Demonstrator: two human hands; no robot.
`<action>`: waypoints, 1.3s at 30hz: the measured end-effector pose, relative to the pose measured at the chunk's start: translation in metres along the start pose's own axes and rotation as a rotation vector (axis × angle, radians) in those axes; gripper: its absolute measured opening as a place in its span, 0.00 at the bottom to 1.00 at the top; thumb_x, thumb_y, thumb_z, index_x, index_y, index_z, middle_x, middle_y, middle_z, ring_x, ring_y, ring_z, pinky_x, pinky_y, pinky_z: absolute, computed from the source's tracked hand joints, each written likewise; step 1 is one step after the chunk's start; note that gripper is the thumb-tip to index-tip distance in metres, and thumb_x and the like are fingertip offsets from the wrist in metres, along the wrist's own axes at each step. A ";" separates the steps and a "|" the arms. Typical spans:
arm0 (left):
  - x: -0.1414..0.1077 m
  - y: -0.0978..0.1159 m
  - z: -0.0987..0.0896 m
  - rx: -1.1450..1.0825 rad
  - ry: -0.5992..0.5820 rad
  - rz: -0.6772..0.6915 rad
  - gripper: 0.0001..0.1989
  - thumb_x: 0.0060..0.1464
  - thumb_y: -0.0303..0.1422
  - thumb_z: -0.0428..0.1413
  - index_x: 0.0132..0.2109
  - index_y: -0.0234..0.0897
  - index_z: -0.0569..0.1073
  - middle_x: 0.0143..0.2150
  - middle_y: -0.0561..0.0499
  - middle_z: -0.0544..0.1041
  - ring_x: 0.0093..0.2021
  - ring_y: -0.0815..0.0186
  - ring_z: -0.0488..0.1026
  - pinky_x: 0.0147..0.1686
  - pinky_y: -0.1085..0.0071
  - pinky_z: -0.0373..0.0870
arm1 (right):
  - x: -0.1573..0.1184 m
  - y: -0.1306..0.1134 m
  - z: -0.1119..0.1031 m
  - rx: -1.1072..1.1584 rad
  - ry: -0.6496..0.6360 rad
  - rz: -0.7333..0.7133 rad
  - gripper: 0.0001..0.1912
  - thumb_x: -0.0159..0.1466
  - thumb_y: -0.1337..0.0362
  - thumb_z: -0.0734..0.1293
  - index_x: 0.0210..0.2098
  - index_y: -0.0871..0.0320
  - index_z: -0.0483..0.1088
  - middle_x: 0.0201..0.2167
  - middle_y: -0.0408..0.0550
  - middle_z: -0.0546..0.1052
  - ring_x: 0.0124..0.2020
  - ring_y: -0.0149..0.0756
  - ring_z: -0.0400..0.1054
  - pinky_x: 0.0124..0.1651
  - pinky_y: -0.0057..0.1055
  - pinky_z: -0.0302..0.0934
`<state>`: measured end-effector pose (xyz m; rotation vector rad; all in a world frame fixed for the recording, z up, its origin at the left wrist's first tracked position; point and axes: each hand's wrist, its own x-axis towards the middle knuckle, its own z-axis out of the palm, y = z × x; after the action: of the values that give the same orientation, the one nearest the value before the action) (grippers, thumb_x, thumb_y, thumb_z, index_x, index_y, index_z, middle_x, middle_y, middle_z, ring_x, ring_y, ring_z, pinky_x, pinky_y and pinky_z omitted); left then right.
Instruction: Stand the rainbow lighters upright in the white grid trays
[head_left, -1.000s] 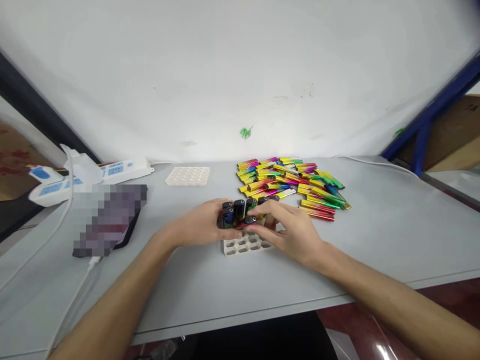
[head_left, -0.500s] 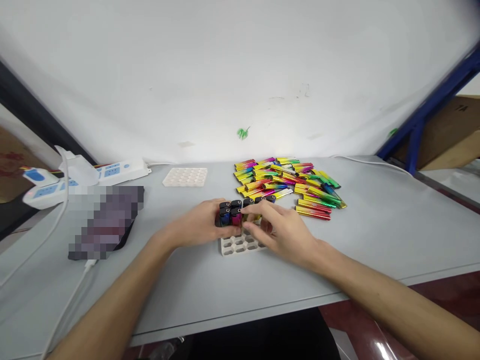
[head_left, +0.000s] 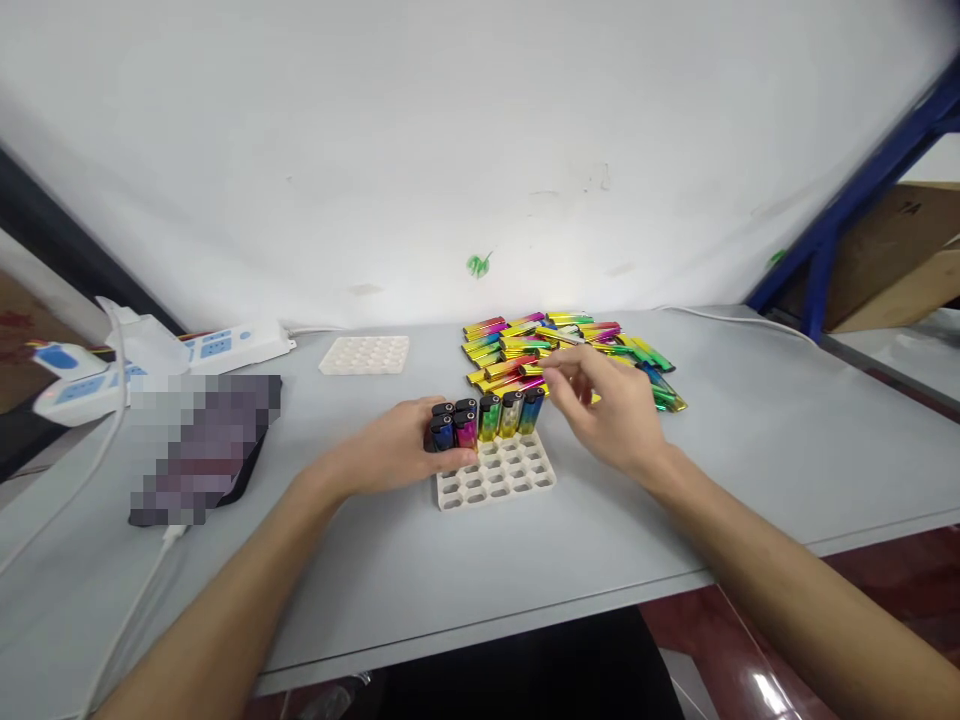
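Head view: holding the left end of seven upright, shiny, many-coloured lighters with black tops (head_left: 490, 418) with the left hand (head_left: 397, 447), thumb in front, fingers behind. Standing in a white, flat tray full of holes (head_left: 497, 478), between both hands. Bending the right hand (head_left: 611, 405) over the near side of a messy pile of shiny rainbow lighters (head_left: 525, 343), not showing clearly whether pinching one. Lying past the left hand: another white tray with holes (head_left: 365, 355).

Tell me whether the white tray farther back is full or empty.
Empty: the rear tray shows its grid of holes, with no lighter standing in them.
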<state>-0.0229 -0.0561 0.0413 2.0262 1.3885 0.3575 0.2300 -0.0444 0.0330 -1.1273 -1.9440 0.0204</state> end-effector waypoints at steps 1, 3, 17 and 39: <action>0.000 0.001 0.000 0.007 0.003 -0.003 0.22 0.50 0.53 0.59 0.41 0.41 0.72 0.36 0.53 0.77 0.35 0.62 0.73 0.32 0.68 0.66 | 0.003 0.006 -0.001 -0.048 -0.005 0.037 0.09 0.68 0.61 0.62 0.40 0.56 0.73 0.30 0.46 0.77 0.27 0.34 0.67 0.32 0.32 0.59; 0.000 0.001 0.000 0.019 0.007 -0.003 0.22 0.50 0.53 0.58 0.41 0.40 0.72 0.35 0.53 0.77 0.35 0.62 0.73 0.32 0.68 0.65 | 0.008 0.020 -0.002 -0.161 -0.061 0.096 0.08 0.66 0.64 0.62 0.39 0.56 0.73 0.33 0.48 0.78 0.32 0.38 0.69 0.34 0.33 0.59; 0.001 0.000 -0.001 0.025 -0.019 0.013 0.21 0.49 0.52 0.61 0.39 0.41 0.70 0.34 0.54 0.75 0.34 0.63 0.71 0.31 0.69 0.65 | 0.005 0.053 0.001 -0.471 -0.445 0.059 0.16 0.58 0.70 0.63 0.45 0.57 0.73 0.47 0.55 0.75 0.49 0.51 0.64 0.48 0.42 0.59; 0.002 -0.001 -0.001 0.027 -0.018 0.005 0.20 0.48 0.51 0.61 0.40 0.41 0.72 0.36 0.54 0.76 0.35 0.62 0.72 0.33 0.69 0.65 | 0.012 0.050 -0.004 -0.203 -0.463 0.152 0.09 0.59 0.70 0.65 0.38 0.57 0.74 0.41 0.51 0.79 0.48 0.49 0.64 0.48 0.41 0.59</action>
<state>-0.0236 -0.0534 0.0411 2.0500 1.3843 0.3238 0.2651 -0.0084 0.0235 -1.5065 -2.2971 0.1837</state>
